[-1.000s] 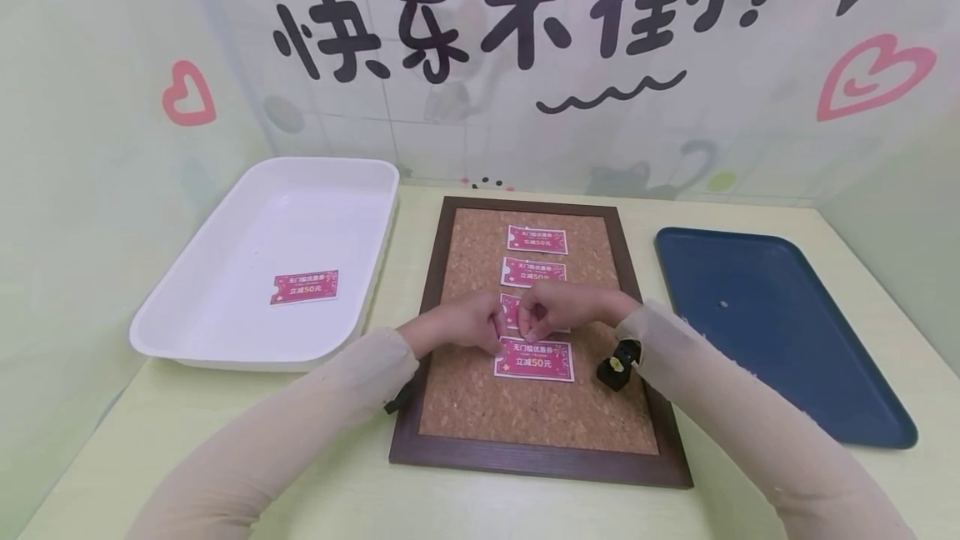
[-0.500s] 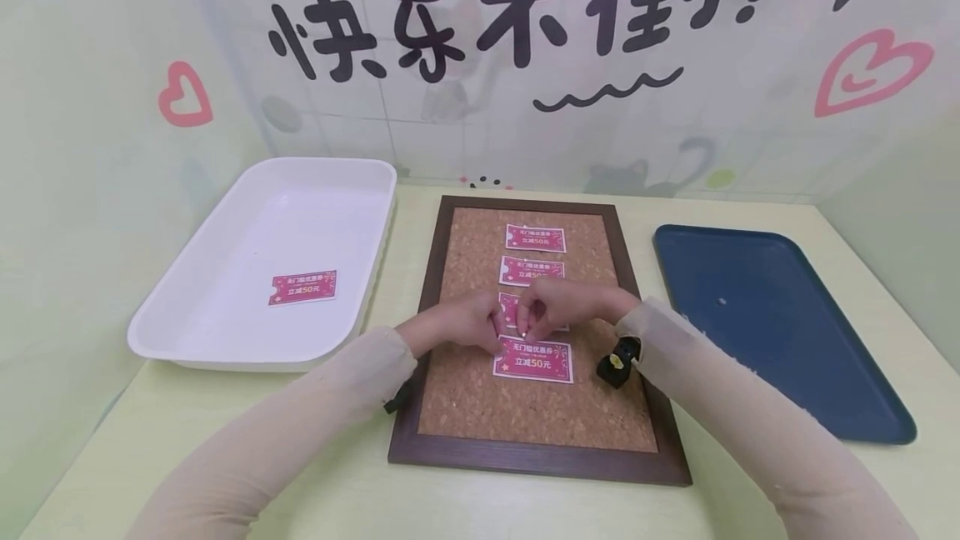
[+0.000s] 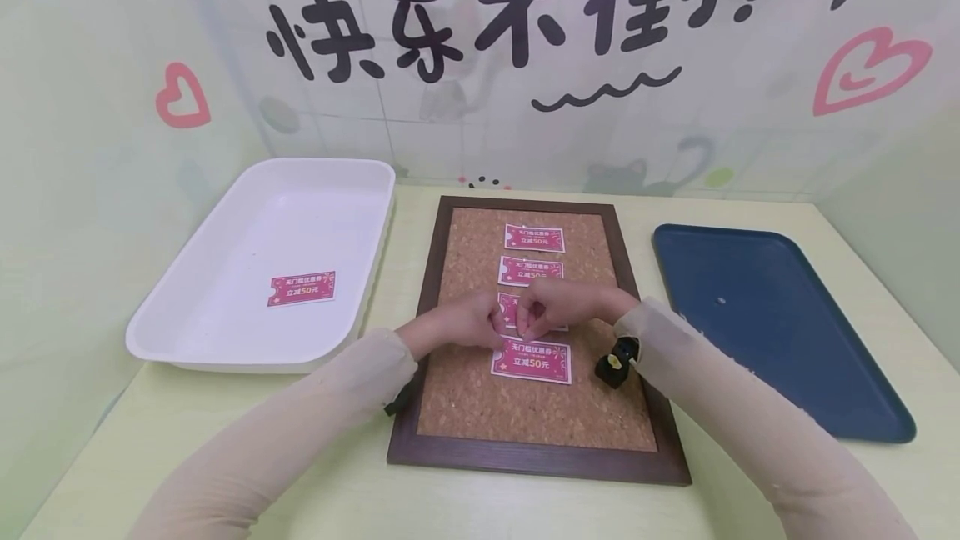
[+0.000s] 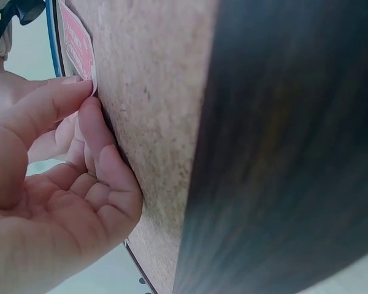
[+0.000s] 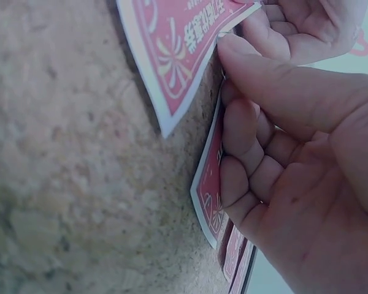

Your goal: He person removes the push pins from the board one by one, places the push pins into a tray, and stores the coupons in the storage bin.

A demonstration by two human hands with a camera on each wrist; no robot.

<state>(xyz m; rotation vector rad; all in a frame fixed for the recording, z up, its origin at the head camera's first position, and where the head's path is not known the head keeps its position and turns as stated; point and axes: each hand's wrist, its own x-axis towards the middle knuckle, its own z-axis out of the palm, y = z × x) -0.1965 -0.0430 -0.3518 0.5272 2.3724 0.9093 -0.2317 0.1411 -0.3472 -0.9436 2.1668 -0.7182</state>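
Corkboard [image 3: 536, 419] beneath; left hand [image 3: 474, 319], right hand [image 3: 553, 304] angled inward, fingers pinching nearest coupon [image 3: 531, 363].

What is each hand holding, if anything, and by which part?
The left hand pinches the nearest coupon by its upper left corner. Whether the right hand, at the upper edge, holds anything cannot be told.

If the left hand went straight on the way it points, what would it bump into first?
Probably the right hand, facing the left hand at the top edge of the lowest coupon; the exact gap is hard to judge.
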